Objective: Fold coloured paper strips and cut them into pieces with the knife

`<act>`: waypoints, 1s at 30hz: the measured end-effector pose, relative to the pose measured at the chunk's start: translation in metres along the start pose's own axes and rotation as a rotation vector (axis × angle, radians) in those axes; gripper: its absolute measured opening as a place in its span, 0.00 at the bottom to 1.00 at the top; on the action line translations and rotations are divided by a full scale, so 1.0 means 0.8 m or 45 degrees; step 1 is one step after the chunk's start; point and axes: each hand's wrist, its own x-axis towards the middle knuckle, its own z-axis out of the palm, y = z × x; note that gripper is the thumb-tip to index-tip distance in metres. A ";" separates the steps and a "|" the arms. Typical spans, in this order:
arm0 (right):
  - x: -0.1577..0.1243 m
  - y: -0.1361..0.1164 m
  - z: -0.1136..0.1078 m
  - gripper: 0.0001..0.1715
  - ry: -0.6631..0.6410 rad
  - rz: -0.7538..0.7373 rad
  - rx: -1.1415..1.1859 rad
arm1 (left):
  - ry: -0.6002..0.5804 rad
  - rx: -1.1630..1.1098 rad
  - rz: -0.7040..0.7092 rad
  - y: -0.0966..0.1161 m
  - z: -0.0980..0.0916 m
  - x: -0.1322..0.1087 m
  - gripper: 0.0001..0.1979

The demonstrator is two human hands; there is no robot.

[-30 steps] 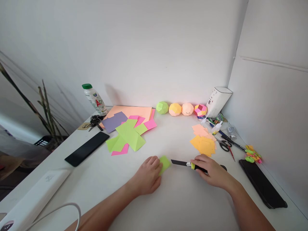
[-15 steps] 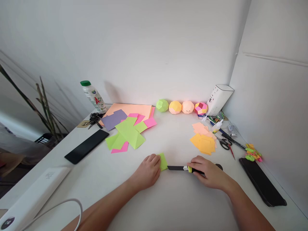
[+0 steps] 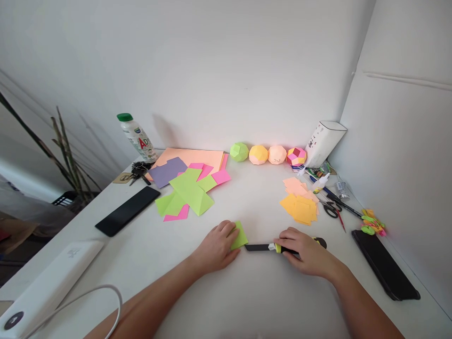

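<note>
My left hand [image 3: 219, 247], fingers curled, holds a small piece of green paper [image 3: 241, 235] against the white table. Part of that paper is hidden under the fingers. In my right hand [image 3: 302, 249] is a utility knife [image 3: 259, 247] with a black blade and a yellow-and-black handle, lying low along the table. Its blade points left, with the tip at or very near the paper's lower right corner; whether they touch I cannot tell. Beyond my left hand lie larger green sheets [image 3: 192, 190]. Cut orange pieces [image 3: 300, 209] are spread past my right hand.
Several folded paper balls [image 3: 258, 154] line the wall. Scissors [image 3: 331, 209], a glue bottle [image 3: 320, 183] and a black case [image 3: 385, 266] are at right. A phone [image 3: 127, 211], keys [image 3: 141, 170], a bottle [image 3: 137, 137] and a white device with a cable [image 3: 52, 287] are at left.
The green paper has turned a little under my left hand, whose fingers have shifted. My right hand and the knife have stayed nearly still. The view has tilted slightly.
</note>
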 end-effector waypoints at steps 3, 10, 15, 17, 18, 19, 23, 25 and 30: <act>-0.001 0.001 0.000 0.22 -0.005 -0.002 -0.010 | 0.014 -0.016 -0.009 0.000 -0.001 0.001 0.12; -0.001 0.001 0.001 0.22 -0.004 -0.016 -0.021 | 0.036 -0.018 0.027 -0.002 -0.004 0.002 0.09; -0.001 0.000 0.001 0.23 -0.004 -0.021 -0.025 | 0.049 0.010 0.027 -0.003 -0.001 0.001 0.10; -0.001 0.000 0.001 0.22 0.001 -0.020 -0.027 | 0.057 0.015 0.023 -0.002 -0.001 0.002 0.10; -0.001 0.000 0.001 0.22 0.005 -0.019 -0.027 | 0.063 0.018 0.022 -0.001 -0.001 0.002 0.09; -0.001 0.001 0.001 0.22 0.009 -0.019 -0.026 | 0.072 0.020 0.023 -0.001 -0.001 0.002 0.09; -0.001 0.002 0.003 0.23 0.023 -0.027 -0.027 | 0.136 0.026 0.047 0.000 -0.002 0.002 0.07; -0.001 0.002 0.003 0.23 0.024 -0.025 -0.028 | 0.187 0.031 0.079 -0.002 0.000 0.002 0.06; 0.000 0.000 0.002 0.23 0.018 -0.007 -0.014 | 0.269 0.063 0.061 -0.009 0.012 0.000 0.06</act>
